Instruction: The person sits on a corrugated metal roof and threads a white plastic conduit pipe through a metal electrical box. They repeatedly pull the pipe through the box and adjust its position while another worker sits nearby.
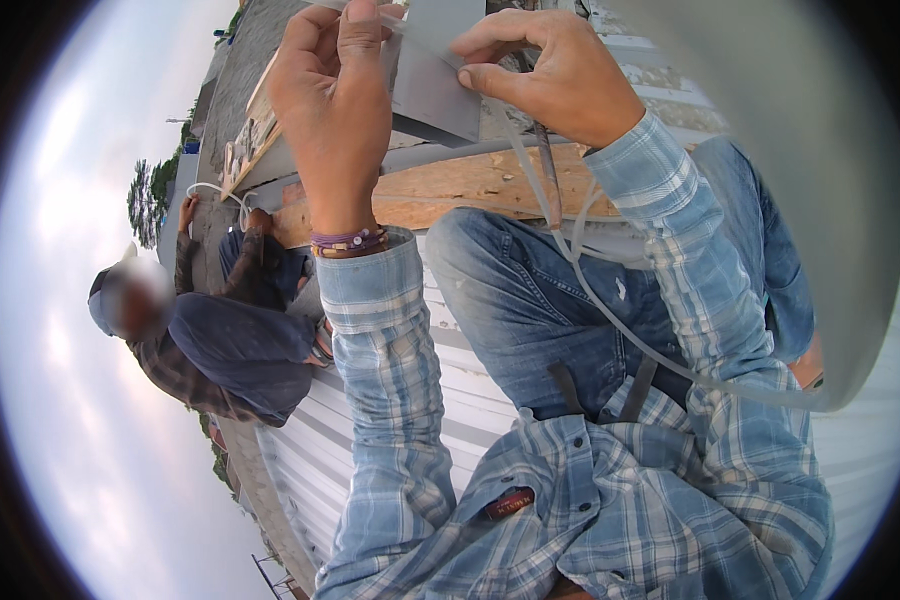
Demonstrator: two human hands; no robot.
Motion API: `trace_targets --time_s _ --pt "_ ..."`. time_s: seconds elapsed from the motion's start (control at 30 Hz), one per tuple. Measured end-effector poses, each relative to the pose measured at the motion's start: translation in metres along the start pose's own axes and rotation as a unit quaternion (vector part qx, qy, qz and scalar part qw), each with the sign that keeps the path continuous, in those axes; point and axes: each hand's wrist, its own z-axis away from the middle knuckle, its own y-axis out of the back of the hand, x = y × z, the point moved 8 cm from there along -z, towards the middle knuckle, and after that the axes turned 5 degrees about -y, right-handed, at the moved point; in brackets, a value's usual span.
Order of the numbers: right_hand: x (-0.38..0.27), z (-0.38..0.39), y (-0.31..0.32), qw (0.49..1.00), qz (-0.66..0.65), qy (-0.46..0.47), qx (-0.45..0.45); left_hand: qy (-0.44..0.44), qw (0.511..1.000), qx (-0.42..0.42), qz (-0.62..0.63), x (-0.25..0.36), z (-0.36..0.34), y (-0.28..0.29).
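My left hand (342,110) is raised at the top of the view, its fingers closed on a clear plastic tube (425,42) that crosses in front of a grey metal channel (438,85). Opposite it, my right hand (560,75) pinches the same tube between thumb and forefinger, close to the channel's face. What looks like the tube's slack (610,312) hangs below my right hand, loops past my knee and runs under my right forearm. The tube's far end beyond my left hand is cut off by the frame.
A worn wooden plank (460,190) lies past my knees, with a rusty rod (547,175) near it. White corrugated roofing (460,400) spreads beneath me. At left a co-worker (240,340) sits by a wall with white tubing (232,192). A blurred grey band (860,230) covers the right side.
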Motion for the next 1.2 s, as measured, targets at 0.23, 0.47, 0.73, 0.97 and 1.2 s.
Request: trace_targets --time_s 0.23,0.47,0.73,0.97,1.2 --pt "0.007 -0.004 0.002 1.000 0.009 0.021 0.021 0.016 1.000 0.006 -0.019 0.008 0.001 -0.005" --pt "0.014 -0.008 -0.003 0.999 -0.027 0.028 0.007 0.021 0.998 0.014 -0.053 0.007 0.003 -0.002" --pt "0.015 -0.005 -0.001 0.998 -0.019 0.050 0.032 -0.002 0.976 0.012 -0.220 -0.006 -0.005 0.017" --pt "0.023 -0.007 -0.003 0.998 -0.028 0.045 0.041 -0.026 0.966 0.054 -0.252 0.010 0.003 0.008" --pt "0.008 0.003 0.003 0.998 -0.005 0.046 0.043 -0.034 0.971 0.048 -0.232 0.010 0.002 0.007"
